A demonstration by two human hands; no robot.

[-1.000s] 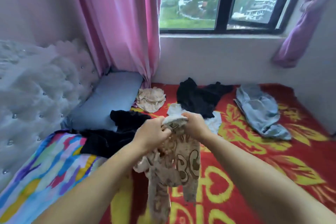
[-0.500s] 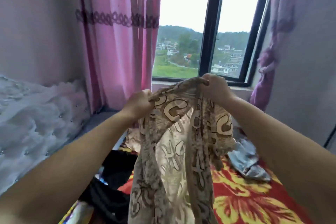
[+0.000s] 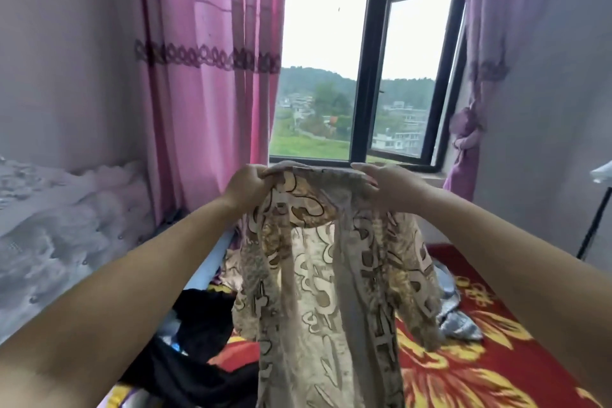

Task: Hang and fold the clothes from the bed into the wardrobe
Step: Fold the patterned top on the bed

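I hold a beige and brown patterned garment (image 3: 331,275) up in front of me, above the bed. My left hand (image 3: 246,185) grips its top edge on the left, and my right hand (image 3: 384,187) pinches the top edge on the right. The cloth hangs down and spreads between them. Below it lie black clothes (image 3: 202,318) on the left and a grey garment (image 3: 453,315) on the right, both on the red and yellow bedspread (image 3: 490,358). No wardrobe is in view.
A tufted white headboard (image 3: 49,225) runs along the left. Pink curtains (image 3: 212,76) hang beside the window (image 3: 367,76), with a tied purple curtain (image 3: 470,129) on the right. A blue pillow (image 3: 212,262) lies by the wall.
I have lifted the garment from low over the bed to chest height. My hands have moved apart, spreading its top edge. My view has tilted up toward the window.
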